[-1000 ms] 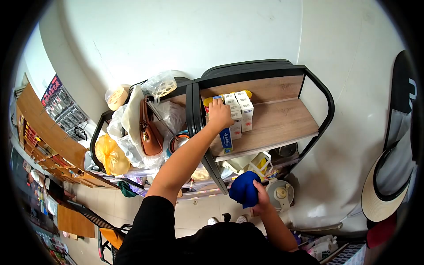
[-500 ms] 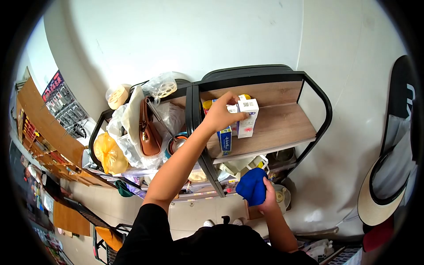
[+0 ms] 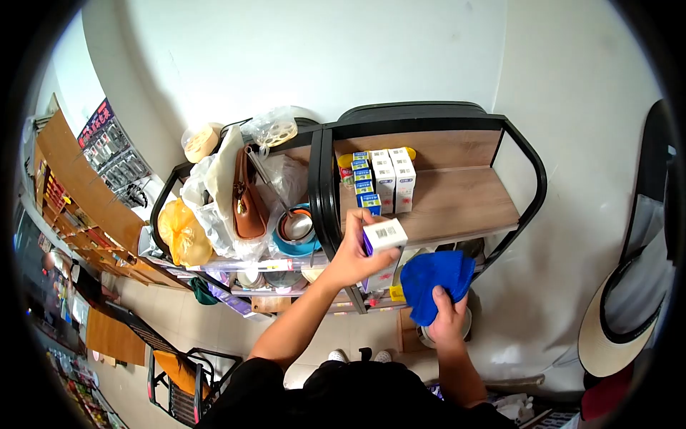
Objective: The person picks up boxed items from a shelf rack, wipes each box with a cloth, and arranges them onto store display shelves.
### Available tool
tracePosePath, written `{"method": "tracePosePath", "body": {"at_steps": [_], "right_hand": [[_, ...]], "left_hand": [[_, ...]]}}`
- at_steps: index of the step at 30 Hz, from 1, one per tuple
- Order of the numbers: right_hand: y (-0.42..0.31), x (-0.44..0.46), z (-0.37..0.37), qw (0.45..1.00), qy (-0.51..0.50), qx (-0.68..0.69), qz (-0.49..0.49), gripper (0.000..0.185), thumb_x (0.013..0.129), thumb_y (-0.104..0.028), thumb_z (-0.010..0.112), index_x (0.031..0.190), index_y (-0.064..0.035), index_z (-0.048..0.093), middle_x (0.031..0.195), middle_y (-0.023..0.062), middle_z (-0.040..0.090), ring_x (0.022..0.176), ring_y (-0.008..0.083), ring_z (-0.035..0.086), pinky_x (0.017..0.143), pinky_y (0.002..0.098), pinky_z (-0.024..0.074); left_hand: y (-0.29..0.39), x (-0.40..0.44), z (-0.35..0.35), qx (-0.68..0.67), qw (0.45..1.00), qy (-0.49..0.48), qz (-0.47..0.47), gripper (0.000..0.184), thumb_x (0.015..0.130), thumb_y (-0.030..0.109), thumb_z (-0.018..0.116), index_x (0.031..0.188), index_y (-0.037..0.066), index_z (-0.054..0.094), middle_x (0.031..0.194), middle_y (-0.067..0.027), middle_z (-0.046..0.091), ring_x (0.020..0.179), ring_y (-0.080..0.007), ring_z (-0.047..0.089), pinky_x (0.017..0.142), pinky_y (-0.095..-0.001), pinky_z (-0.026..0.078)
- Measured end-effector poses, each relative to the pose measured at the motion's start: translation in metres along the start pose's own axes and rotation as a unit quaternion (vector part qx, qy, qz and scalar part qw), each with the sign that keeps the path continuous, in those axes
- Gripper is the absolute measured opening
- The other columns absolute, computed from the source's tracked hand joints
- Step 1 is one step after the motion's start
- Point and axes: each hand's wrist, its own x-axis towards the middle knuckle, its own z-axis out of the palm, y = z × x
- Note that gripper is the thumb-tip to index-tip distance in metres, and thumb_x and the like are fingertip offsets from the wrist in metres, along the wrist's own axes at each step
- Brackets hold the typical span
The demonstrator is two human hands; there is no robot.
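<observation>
A white box with a dark code on its end [image 3: 385,233] is gripped between the thumb and fingers of my left hand [image 3: 359,252], in front of the shelf. My right hand [image 3: 447,314] holds a blue cloth [image 3: 434,281] just to the right of it. On the wooden shelf [image 3: 457,200] stand white boxes [image 3: 404,179] beside a row of several blue and yellow boxes [image 3: 362,182]. Part of a yellow item [image 3: 346,160] shows behind them.
Left of the shelf's black frame are a brown bag [image 3: 249,207], a yellow plastic bag [image 3: 184,232] and a blue basin [image 3: 295,243]. A straw hat [image 3: 604,336] hangs at the right. A chair [image 3: 187,379] stands lower left.
My left hand has drawn back from the shelf toward me with a white box in its grip. My right hand has moved slightly up and right, and its cloth is more spread out.
</observation>
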Motion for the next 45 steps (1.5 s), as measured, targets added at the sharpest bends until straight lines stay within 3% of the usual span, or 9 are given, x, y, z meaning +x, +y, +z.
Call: {"method": "tracePosePath", "body": {"at_steps": [3,7,8,10,14,21,30,37,45], "right_hand": [[-0.030,0.011,0.016,0.986,-0.046,-0.143,-0.076,0.032,0.097,-0.005,0.061,0.129,0.0015,0.059,0.123,0.0098,0.065,0.111,0.0153,0.061,0.099,0.0346,0.0486],[-0.050,0.029,0.041,0.897,-0.134,-0.374,-0.195,0.031,0.086,0.002,0.066,0.117,0.0032,0.065,0.121,0.0181,0.067,0.109,0.0316,0.065,0.096,0.0406,0.0496],[-0.054,0.031,0.052,0.875,-0.165,-0.396,-0.223,0.035,0.079,0.004,0.067,0.114,0.0017,0.067,0.122,0.0189,0.066,0.109,0.0404,0.062,0.095,0.0442,0.0498],[-0.054,0.027,0.068,0.815,-0.209,-0.468,-0.273,0.035,0.074,0.002,0.068,0.109,-0.0041,0.070,0.122,0.0127,0.067,0.105,0.0372,0.062,0.090,0.0440,0.0517],[-0.052,0.003,0.094,0.739,-0.218,-0.537,-0.344,0.036,0.069,-0.002,0.071,0.105,-0.0093,0.072,0.121,0.0076,0.068,0.099,0.0321,0.061,0.085,0.0414,0.0539],[-0.041,-0.045,0.148,0.675,-0.250,-0.570,-0.396,0.036,0.070,-0.008,0.076,0.105,-0.0129,0.073,0.124,0.0043,0.067,0.101,0.0277,0.061,0.085,0.0377,0.0541],[-0.011,-0.091,0.184,0.702,-0.136,-0.594,-0.368,0.032,0.069,-0.006,0.074,0.101,-0.0090,0.071,0.118,0.0056,0.070,0.099,0.0321,0.062,0.085,0.0411,0.0535],[-0.002,-0.127,0.194,0.763,-0.066,-0.582,-0.274,0.032,0.073,-0.001,0.068,0.105,-0.0036,0.070,0.118,0.0096,0.069,0.100,0.0353,0.061,0.090,0.0431,0.0498],[-0.020,-0.159,0.211,0.700,-0.047,-0.629,-0.333,0.037,0.072,-0.001,0.067,0.109,-0.0057,0.070,0.123,0.0102,0.067,0.102,0.0352,0.059,0.091,0.0448,0.0496]], "left_hand": [[0.004,-0.021,0.003,0.049,0.999,-0.004,-0.022,0.062,0.078,0.001,0.081,0.117,0.008,0.033,0.119,-0.0135,0.055,0.103,-0.0163,0.060,0.091,-0.0329,0.052],[0.011,-0.041,0.001,0.104,0.993,-0.038,-0.039,0.063,0.076,-0.003,0.081,0.117,0.008,0.035,0.121,-0.0140,0.055,0.110,-0.0176,0.058,0.095,-0.0351,0.050],[0.007,-0.045,-0.001,0.149,0.988,-0.042,-0.001,0.062,0.075,0.000,0.082,0.117,0.006,0.036,0.116,-0.0142,0.057,0.102,-0.0214,0.062,0.089,-0.0349,0.051],[0.007,-0.054,-0.007,0.220,0.974,-0.052,0.013,0.066,0.070,0.007,0.084,0.116,0.003,0.037,0.113,-0.0173,0.060,0.096,-0.0363,0.066,0.083,-0.0391,0.053],[0.024,-0.070,-0.021,0.286,0.955,-0.070,0.044,0.066,0.070,0.016,0.085,0.117,0.003,0.040,0.114,-0.0213,0.061,0.103,-0.0467,0.064,0.085,-0.0466,0.053],[0.041,-0.108,-0.060,0.296,0.950,-0.087,0.053,0.077,0.072,0.035,0.088,0.126,0.002,0.045,0.118,-0.0196,0.065,0.105,-0.0400,0.067,0.088,-0.0426,0.054],[0.070,-0.162,-0.104,0.217,0.965,-0.079,0.128,0.066,0.072,0.013,0.088,0.116,0.003,0.040,0.113,-0.0238,0.065,0.099,-0.0396,0.069,0.082,-0.0413,0.056],[0.077,-0.190,-0.112,0.085,0.989,-0.102,0.069,0.061,0.075,0.003,0.084,0.113,0.007,0.036,0.118,-0.0180,0.059,0.104,-0.0206,0.061,0.087,-0.0351,0.052],[0.099,-0.202,-0.110,0.150,0.975,-0.125,0.110,0.064,0.070,0.006,0.085,0.115,0.007,0.039,0.119,-0.0182,0.059,0.106,-0.0266,0.063,0.091,-0.0370,0.051]]}}
